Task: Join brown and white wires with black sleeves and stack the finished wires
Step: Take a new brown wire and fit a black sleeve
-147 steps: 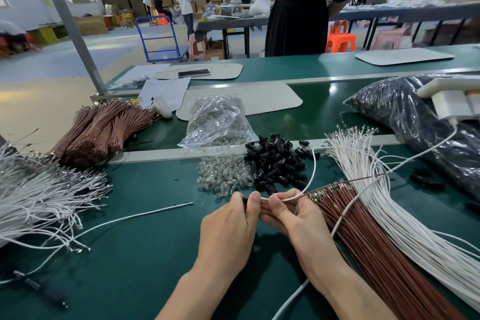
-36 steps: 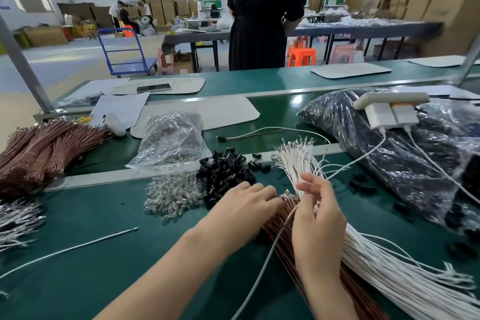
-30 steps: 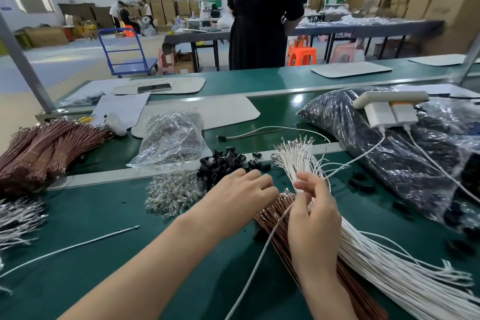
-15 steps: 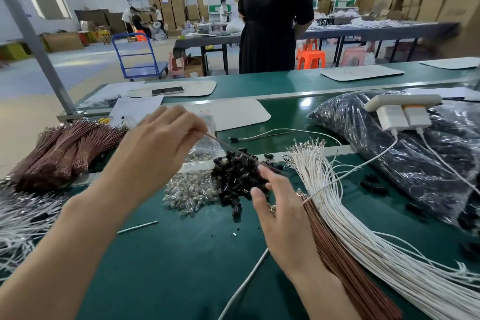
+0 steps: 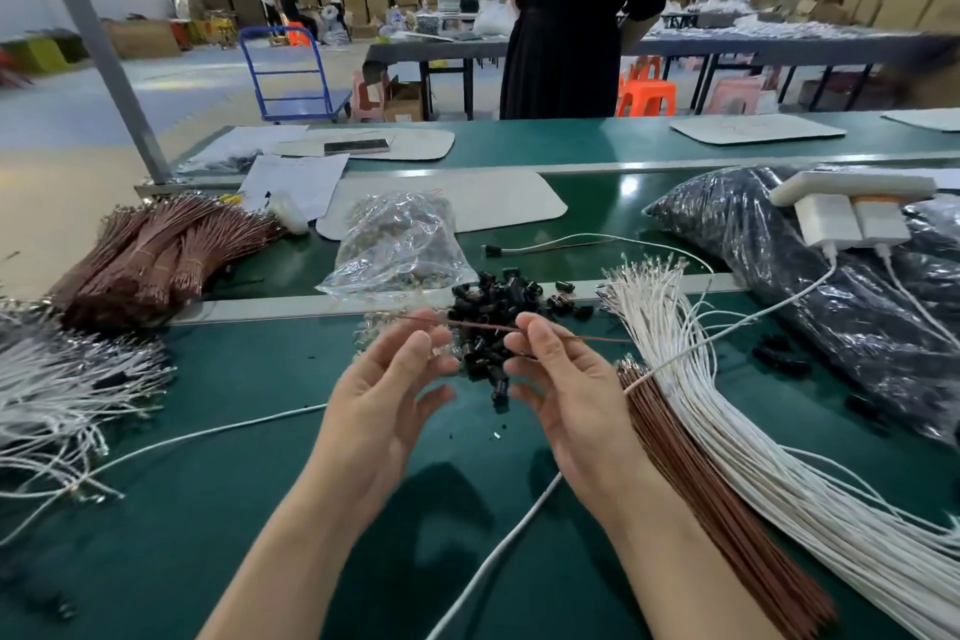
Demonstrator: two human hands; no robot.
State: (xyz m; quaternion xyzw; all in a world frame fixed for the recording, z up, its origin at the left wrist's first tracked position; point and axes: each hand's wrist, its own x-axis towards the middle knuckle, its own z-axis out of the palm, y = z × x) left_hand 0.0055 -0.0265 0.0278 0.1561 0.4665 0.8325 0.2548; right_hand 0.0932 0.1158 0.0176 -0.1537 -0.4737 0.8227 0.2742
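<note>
Brown wire (image 5: 483, 326) stretches level between my hands, off the counter (image 5: 234, 483). My right hand (image 5: 566, 395) pinches it; my left hand (image 5: 395, 379) curls loosely at its free end, grip unclear. Black sleeves (image 5: 493, 291) lie just beyond my fingertips, so I judge I'm steadying the end for sleeving.

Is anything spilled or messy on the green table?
Yes. A few small black plastic sleeves lie scattered on the green table, apart from the main black sleeve pile, near the shiny black plastic bag.
</note>
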